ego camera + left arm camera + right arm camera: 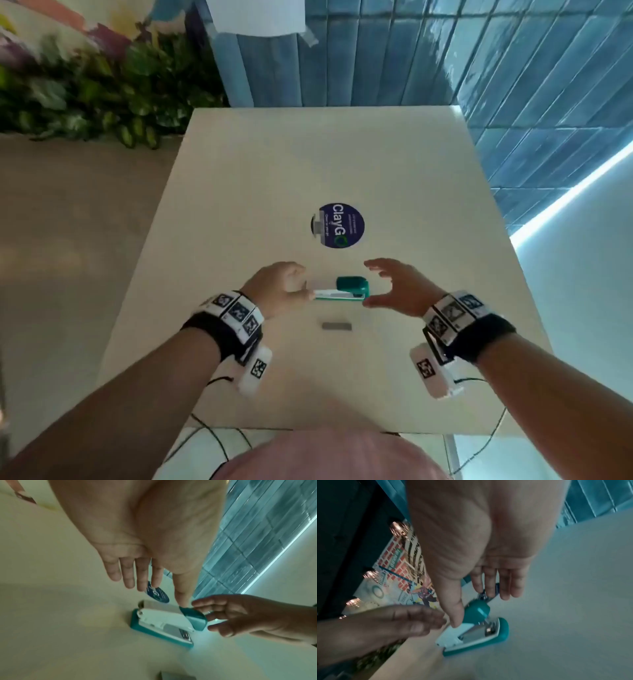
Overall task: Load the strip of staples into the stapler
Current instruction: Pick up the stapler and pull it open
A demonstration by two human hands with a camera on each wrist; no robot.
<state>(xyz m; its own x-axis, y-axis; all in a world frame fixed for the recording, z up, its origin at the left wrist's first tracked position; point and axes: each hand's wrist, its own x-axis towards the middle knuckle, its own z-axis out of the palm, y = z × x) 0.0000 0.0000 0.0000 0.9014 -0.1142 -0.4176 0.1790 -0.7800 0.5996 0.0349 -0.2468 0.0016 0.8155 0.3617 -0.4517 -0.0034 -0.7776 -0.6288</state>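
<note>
A teal and white stapler (pixel 342 291) lies on the table between my hands, its teal top (pixel 193 619) swung up off the white body (pixel 452 634). My left hand (pixel 301 282) is at its left end with loosely bent fingers, holding nothing, the thumb reaching toward the raised top (pixel 183 601). At the right end my right hand (pixel 373 283) is spread with straight fingers, its thumb tip (pixel 455 623) touching the white body. The grey strip of staples (pixel 336 325) lies flat on the table nearer to me, untouched; its edge shows in the left wrist view (pixel 171 676).
The cream table (pixel 239 205) bears a round blue sticker (pixel 341 225) beyond the stapler. A blue tiled wall (pixel 513 68) stands behind and to the right, with plants (pixel 85 102) at the far left. Cables hang off the table's near edge (pixel 212 435).
</note>
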